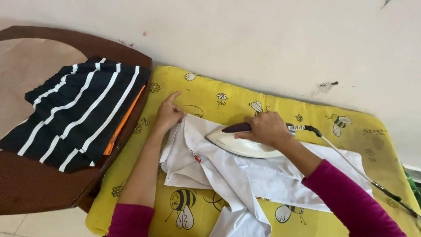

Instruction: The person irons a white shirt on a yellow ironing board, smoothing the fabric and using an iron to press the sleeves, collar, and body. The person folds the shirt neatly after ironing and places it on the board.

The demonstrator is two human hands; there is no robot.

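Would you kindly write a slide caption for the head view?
Right hand presses a white iron on a white shirt while the left hand pins its edge on a yellow bee-print board.

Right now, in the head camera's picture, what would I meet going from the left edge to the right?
Brown wooden chair → folded black-and-white striped cloth → left hand pinning the white shirt → white iron under the right hand → the iron's cord.
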